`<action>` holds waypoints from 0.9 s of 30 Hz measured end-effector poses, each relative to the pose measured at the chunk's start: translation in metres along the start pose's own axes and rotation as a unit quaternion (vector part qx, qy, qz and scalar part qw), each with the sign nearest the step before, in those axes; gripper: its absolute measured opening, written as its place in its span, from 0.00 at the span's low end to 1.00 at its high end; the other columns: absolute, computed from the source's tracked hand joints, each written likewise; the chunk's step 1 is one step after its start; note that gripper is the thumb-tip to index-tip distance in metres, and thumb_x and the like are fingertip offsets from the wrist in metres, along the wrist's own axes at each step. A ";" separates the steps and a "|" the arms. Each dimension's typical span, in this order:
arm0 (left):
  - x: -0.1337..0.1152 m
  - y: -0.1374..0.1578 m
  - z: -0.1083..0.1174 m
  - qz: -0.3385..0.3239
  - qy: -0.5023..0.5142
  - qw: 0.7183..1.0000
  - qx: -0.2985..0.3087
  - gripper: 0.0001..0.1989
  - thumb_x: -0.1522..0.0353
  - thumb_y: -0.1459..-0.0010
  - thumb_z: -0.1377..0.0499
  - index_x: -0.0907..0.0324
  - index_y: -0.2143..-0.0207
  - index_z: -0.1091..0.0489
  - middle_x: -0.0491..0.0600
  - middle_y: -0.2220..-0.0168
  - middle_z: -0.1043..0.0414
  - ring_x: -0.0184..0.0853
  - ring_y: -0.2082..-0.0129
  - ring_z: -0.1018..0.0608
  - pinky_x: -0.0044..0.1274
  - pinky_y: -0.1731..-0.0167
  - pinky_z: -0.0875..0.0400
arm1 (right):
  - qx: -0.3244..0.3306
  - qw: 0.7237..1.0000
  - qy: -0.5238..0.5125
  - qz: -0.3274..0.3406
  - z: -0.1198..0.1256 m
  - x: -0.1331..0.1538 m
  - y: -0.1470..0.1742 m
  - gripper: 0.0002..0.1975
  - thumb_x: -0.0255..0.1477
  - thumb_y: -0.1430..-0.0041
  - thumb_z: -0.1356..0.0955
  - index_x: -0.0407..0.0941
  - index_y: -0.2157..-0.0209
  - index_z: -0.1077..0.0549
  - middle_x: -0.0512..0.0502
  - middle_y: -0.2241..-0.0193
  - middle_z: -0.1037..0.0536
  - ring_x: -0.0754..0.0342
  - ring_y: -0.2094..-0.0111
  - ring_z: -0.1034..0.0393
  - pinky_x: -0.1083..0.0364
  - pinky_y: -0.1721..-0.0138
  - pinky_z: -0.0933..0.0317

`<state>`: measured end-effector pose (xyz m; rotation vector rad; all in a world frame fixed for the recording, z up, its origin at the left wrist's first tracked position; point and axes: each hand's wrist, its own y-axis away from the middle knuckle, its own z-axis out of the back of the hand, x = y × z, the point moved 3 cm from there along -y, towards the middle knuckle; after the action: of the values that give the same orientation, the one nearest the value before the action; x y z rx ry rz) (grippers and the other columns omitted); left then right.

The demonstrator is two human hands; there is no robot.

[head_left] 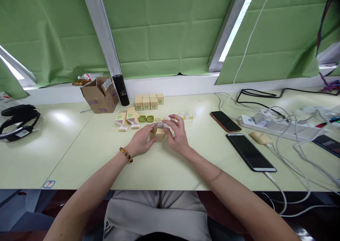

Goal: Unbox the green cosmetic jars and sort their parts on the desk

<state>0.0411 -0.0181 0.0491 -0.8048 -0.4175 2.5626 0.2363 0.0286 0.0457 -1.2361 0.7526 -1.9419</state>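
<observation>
A small open kraft-cardboard box (160,136) stands upright between my hands near the middle of the table, its white inside showing at the top. My left hand (141,140) grips the box from the left, thumb along the near side. At the box's right edge, my right hand (177,134) has its fingers bent over the opening; something small and white (166,126) shows at its fingertips, too small to name. Just behind are two green small trays (146,118), some tiny gold pieces (157,119) and clear plastic cups (190,114) with yellow bits inside.
Two opened cartons (127,118) lie left of the trays. Several closed small boxes (149,102) stand in rows behind. Farther back are a brown carton (100,95) and a black bottle (121,90). Phones (251,152), a power strip (276,127) and tangled cables occupy the right.
</observation>
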 end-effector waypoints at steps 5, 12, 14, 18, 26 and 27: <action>0.005 0.001 -0.003 0.012 -0.013 1.000 0.001 0.35 0.62 0.32 0.41 0.51 0.26 0.48 0.57 0.43 0.26 0.46 0.47 0.21 0.40 0.47 0.23 | -0.060 0.997 0.044 -0.010 0.008 -0.007 -0.003 0.19 0.22 0.33 0.39 0.52 0.48 0.23 0.38 0.45 0.30 0.40 0.38 0.37 0.34 0.37 0.35; 0.008 0.000 -0.003 0.017 -0.013 1.000 -0.013 0.36 0.62 0.32 0.41 0.50 0.26 0.49 0.55 0.48 0.26 0.45 0.52 0.22 0.39 0.49 0.23 | -0.058 0.994 0.090 0.024 0.008 -0.012 -0.003 0.24 0.16 0.39 0.38 0.50 0.48 0.23 0.43 0.52 0.19 0.40 0.42 0.35 0.37 0.41 0.34; 0.008 0.000 -0.003 0.009 -0.013 1.000 -0.014 0.36 0.63 0.32 0.41 0.51 0.25 0.49 0.56 0.48 0.26 0.45 0.51 0.22 0.39 0.49 0.23 | -0.022 0.991 0.112 0.064 0.004 -0.011 -0.002 0.26 0.13 0.43 0.38 0.50 0.51 0.21 0.45 0.50 0.18 0.40 0.40 0.36 0.37 0.41 0.34; 0.009 0.000 -0.004 0.004 -0.015 1.000 -0.020 0.37 0.64 0.32 0.41 0.51 0.25 0.50 0.56 0.48 0.26 0.45 0.51 0.23 0.39 0.49 0.24 | 0.022 0.986 0.125 0.107 -0.001 -0.008 0.001 0.27 0.11 0.48 0.37 0.50 0.54 0.19 0.46 0.46 0.19 0.39 0.37 0.37 0.36 0.39 0.38; 0.013 0.000 -0.004 0.014 -0.021 0.999 -0.032 0.37 0.63 0.32 0.40 0.54 0.26 0.49 0.56 0.49 0.25 0.46 0.51 0.22 0.39 0.50 0.24 | -0.014 0.975 0.097 0.200 0.007 0.001 -0.001 0.17 0.14 0.48 0.35 0.50 0.69 0.23 0.51 0.63 0.15 0.43 0.48 0.25 0.38 0.45 0.39; 0.014 0.001 -0.005 0.013 -0.023 0.999 -0.034 0.37 0.63 0.32 0.40 0.54 0.26 0.48 0.56 0.49 0.25 0.46 0.51 0.22 0.39 0.50 0.24 | -0.001 0.971 0.102 0.215 0.006 0.001 -0.001 0.16 0.14 0.48 0.35 0.50 0.69 0.23 0.51 0.63 0.15 0.44 0.47 0.25 0.38 0.45 0.39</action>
<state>0.0335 -0.0114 0.0390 -0.7820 -0.5128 2.6080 0.2410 0.0278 0.0491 -0.7953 1.0320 -1.7169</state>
